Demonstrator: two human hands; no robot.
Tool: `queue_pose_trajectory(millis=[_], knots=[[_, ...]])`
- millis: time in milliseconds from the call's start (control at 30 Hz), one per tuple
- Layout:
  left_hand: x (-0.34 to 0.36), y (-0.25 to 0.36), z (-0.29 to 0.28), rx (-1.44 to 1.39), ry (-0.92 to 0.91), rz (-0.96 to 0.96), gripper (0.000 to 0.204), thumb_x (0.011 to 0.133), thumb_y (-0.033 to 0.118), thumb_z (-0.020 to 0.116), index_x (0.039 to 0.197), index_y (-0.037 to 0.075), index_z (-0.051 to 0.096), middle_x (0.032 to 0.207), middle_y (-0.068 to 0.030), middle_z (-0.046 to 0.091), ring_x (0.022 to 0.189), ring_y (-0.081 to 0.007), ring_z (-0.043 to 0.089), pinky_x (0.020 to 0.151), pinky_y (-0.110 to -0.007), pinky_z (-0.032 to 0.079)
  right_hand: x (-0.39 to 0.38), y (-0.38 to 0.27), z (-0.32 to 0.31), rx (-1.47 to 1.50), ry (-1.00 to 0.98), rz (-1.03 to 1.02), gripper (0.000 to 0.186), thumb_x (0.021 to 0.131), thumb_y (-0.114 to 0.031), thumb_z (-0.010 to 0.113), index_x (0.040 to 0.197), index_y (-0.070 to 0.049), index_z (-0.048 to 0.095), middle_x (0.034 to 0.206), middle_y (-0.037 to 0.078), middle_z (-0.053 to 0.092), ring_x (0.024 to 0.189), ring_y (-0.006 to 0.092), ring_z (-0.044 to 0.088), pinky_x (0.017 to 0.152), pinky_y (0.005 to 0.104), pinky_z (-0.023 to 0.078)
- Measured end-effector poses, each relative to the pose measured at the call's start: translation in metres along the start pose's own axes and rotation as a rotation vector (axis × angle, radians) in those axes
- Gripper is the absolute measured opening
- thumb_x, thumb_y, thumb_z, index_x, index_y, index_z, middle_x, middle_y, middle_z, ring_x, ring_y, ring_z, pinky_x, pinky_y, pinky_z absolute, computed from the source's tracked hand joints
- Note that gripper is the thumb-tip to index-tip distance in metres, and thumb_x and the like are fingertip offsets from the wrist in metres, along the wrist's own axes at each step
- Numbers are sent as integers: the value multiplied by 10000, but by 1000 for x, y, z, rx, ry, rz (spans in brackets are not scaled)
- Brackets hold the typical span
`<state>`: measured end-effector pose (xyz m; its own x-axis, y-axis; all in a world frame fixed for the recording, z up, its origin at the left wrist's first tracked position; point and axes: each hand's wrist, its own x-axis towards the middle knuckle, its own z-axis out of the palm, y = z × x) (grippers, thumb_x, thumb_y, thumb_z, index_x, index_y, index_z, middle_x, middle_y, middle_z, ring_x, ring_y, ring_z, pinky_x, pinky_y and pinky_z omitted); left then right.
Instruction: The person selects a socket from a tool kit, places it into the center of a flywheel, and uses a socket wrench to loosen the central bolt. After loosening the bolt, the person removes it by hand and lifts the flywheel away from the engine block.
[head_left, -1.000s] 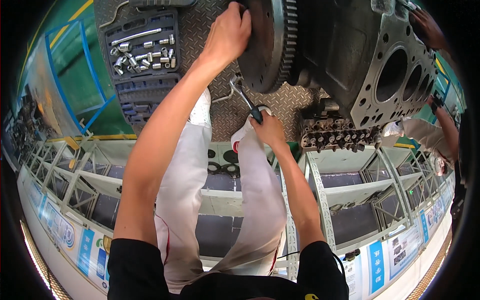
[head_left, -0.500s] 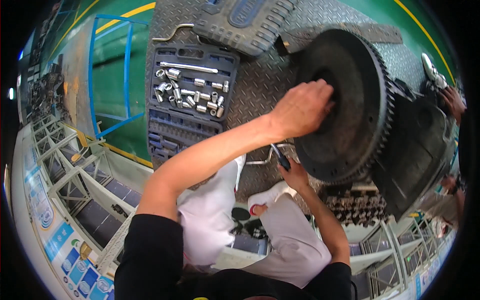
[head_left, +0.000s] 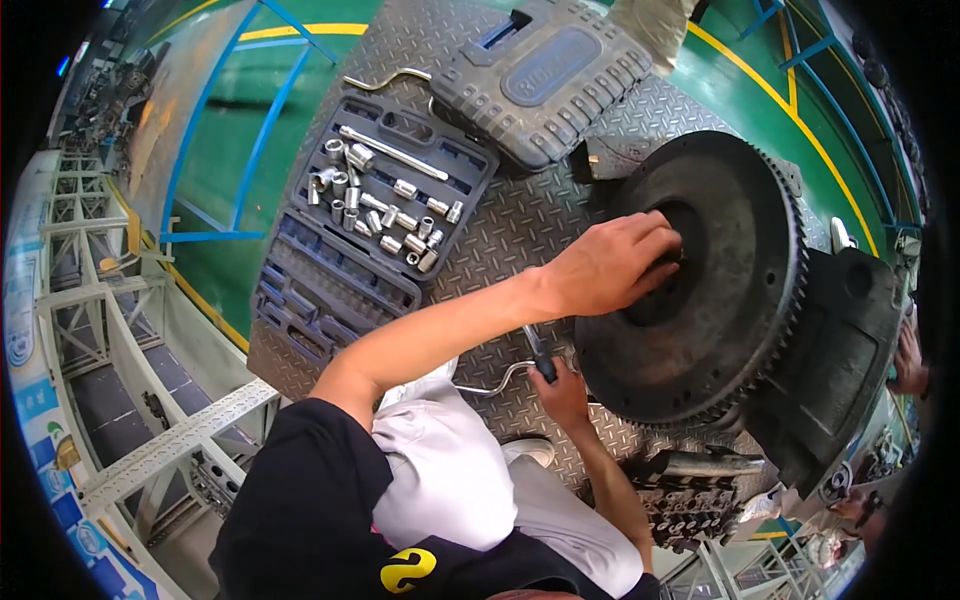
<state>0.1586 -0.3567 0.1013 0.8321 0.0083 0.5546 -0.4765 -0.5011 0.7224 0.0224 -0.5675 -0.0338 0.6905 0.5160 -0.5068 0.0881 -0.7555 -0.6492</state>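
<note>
My left hand [head_left: 622, 262] reaches to the recessed hub of a large dark flywheel [head_left: 700, 330] with a toothed rim. Its fingers are bent closed at the hub, and whatever lies between them is too hidden to name. Lower down, my right hand [head_left: 563, 392] grips the dark handle of a ratchet wrench [head_left: 541, 358], whose metal shaft points up behind my left forearm; its head is hidden. The flywheel stands upright against a dark cast engine part [head_left: 835, 350] on the right.
To the left lies an open socket case [head_left: 385, 285] with several loose chrome sockets [head_left: 393, 220]. A closed tool case [head_left: 545, 80] lies beyond it on the diamond-plate bench [head_left: 500, 240]. A bent metal rod [head_left: 490, 388] rests near my right hand. Another person's hand [head_left: 908, 360] shows at far right.
The view has shifted and turned, so the bench and cases sit differently in it. My left hand stays at the flywheel's hub; my right hand keeps hold of the ratchet wrench.
</note>
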Motion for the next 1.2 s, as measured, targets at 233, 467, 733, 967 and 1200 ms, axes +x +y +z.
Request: queue_pose_trajectory(millis=[233, 467, 733, 967, 1200], knots=[[16, 10, -2, 315, -148, 44, 237, 875, 139, 657, 1043, 2, 563, 1039, -157, 575, 941, -357, 607, 767, -413, 516, -20, 2, 9, 57, 43, 90, 432, 882, -467, 648, 1031, -62, 630, 846, 208, 675, 824, 431, 646, 743, 486, 500], [8, 18, 6, 78, 45, -143, 218, 930, 144, 624, 1074, 13, 526, 959, -199, 582, 860, -423, 604, 695, -452, 485, -23, 0, 11, 55, 5, 109, 452, 881, -484, 641, 1007, -50, 621, 935, 234, 673, 925, 454, 631, 794, 525, 489], [15, 11, 0, 358, -193, -55, 249, 917, 133, 624, 1099, 3, 515, 999, -184, 569, 839, -367, 617, 722, -451, 501, -32, -9, 10, 33, -18, 194, 440, 889, -493, 629, 1097, -105, 625, 952, 202, 682, 933, 452, 627, 813, 527, 488], [11, 17, -4, 136, -48, 52, 283, 880, 41, 624, 1135, 5, 507, 978, -181, 570, 884, -413, 590, 759, -461, 493, -37, -2, 21, 27, 81, 113, 429, 890, -475, 645, 1050, -78, 620, 821, 208, 664, 800, 438, 641, 718, 501, 498], [9, 2, 7, 115, -32, -1, 223, 897, 120, 633, 1070, 19, 536, 963, -174, 572, 927, -387, 588, 796, -452, 488, -38, -4, 22, 45, 59, 181, 428, 882, -464, 670, 993, -53, 625, 702, 196, 637, 709, 393, 664, 631, 458, 498]])
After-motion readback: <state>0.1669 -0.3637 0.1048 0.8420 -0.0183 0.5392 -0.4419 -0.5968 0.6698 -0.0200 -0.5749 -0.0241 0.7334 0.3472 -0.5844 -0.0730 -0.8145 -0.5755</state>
